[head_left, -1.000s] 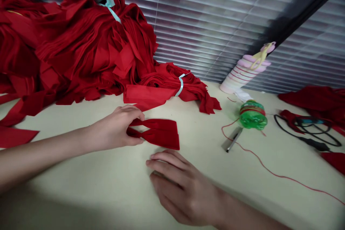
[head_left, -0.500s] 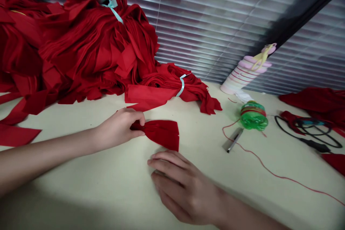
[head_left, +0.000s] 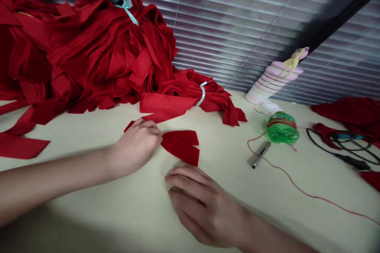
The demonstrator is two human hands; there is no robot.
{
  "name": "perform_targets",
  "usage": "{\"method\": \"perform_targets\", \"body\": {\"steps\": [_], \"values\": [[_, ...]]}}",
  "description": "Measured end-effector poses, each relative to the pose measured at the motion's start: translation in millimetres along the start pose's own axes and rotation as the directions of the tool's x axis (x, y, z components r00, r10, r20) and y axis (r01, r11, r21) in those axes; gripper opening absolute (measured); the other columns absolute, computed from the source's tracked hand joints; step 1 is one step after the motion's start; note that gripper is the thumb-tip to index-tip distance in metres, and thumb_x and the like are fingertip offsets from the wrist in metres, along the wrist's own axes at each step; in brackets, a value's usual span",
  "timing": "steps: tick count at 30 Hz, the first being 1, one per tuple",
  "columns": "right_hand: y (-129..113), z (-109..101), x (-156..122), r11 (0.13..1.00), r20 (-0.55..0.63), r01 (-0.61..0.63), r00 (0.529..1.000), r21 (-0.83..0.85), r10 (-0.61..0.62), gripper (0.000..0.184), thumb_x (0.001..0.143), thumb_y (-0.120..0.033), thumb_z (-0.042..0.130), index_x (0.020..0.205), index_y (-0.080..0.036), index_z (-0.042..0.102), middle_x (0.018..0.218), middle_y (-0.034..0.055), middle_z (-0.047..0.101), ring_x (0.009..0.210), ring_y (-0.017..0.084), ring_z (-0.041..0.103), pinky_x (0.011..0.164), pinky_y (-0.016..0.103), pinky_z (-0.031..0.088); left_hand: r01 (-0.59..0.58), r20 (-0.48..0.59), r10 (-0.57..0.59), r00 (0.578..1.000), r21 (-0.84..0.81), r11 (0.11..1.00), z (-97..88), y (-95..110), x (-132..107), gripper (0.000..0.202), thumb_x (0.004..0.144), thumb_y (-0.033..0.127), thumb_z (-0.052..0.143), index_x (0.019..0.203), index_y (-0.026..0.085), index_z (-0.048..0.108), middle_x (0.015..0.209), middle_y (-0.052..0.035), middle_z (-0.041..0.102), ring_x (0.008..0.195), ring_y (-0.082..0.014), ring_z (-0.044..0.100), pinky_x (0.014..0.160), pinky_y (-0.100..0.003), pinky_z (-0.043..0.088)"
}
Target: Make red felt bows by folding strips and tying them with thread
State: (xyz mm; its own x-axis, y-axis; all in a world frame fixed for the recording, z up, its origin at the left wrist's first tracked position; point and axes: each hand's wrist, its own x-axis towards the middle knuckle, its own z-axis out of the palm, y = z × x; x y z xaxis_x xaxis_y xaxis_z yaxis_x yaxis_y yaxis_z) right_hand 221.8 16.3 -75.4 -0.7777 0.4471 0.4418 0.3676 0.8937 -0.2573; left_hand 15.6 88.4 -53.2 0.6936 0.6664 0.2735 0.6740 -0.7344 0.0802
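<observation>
Red felt strip (head_left: 181,146) sat gathered at its middle, pinched by the left hand (head_left: 138,147), not yet tied; the right hand (head_left: 204,207) lay empty beside it.

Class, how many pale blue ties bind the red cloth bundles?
2. The upper tie tops the big pile at back left; the lower tie wraps the smaller bundle beyond the left hand. Others may lie hidden.

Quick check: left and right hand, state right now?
Left hand: closed, pinching the red fabric piece.
Right hand: open, flat on the table, holding nothing.
</observation>
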Motion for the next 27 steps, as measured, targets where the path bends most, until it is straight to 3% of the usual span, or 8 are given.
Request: {"method": "perform_targets", "body": {"steps": [3, 6, 15, 27], "values": [[1, 0, -1, 1.0, 0.001, 0.012, 1.0, 0.005, -0.012, 0.017, 0.082, -0.01, 0.047, 0.089, -0.008, 0.062, 0.104, 0.0116, 0.061, 0.106, 0.024, 0.05, 0.094, 0.039, 0.046, 0.042, 0.038, -0.05, 0.998, 0.186, 0.982, 1.5, 13, -3, 0.021, 0.074, -0.001, 0.048, 0.081, 0.009, 0.066, 0.088, -0.011, 0.068, 0.093, -0.0274, 0.056, 0.076, -0.04, 0.046], [0, 1, -1, 1.0, -0.004, 0.01, 1.0, 0.011, -0.009, 0.017, 0.081, -0.009, 0.048, 0.091, -0.007, 0.062, 0.103, 0.0121, 0.061, 0.106, 0.025, 0.05, 0.094, 0.039, 0.046, 0.013, 0.06, -0.031, 0.998, 0.278, 0.961, 4.0, 20, -4, 0.02, 0.071, -0.003, 0.049, 0.078, 0.007, 0.065, 0.082, -0.0127, 0.067, 0.085, -0.026, 0.056, 0.075, -0.037, 0.048], [-2, 0, 3, 1.0, -0.033, 0.013, 0.999, 0.001, -0.013, 0.019, 0.08, -0.005, 0.047, 0.091, -0.006, 0.062, 0.099, 0.0127, 0.061, 0.104, 0.024, 0.051, 0.092, 0.038, 0.047, -0.003, 0.081, -0.025, 0.996, 0.328, 0.945, 12.7, 23, -8, 0.027, 0.07, -0.006, 0.044, 0.087, 0.003, 0.062, 0.097, -0.0209, 0.065, 0.088, -0.0299, 0.06, 0.058, -0.034, 0.054], [-3, 2, 2, 1.0, -0.03, 0.007, 1.0, -0.017, -0.007, 0.018, 0.081, -0.007, 0.046, 0.089, -0.008, 0.063, 0.099, 0.0124, 0.062, 0.104, 0.024, 0.052, 0.092, 0.039, 0.047, 0.02, 0.013, -0.027, 1.0, 0.362, 0.932, 13.0, 22, -8, 0.031, 0.067, -0.006, 0.046, 0.089, 0.005, 0.064, 0.101, -0.0166, 0.067, 0.082, -0.0252, 0.065, 0.058, -0.031, 0.058]]}}
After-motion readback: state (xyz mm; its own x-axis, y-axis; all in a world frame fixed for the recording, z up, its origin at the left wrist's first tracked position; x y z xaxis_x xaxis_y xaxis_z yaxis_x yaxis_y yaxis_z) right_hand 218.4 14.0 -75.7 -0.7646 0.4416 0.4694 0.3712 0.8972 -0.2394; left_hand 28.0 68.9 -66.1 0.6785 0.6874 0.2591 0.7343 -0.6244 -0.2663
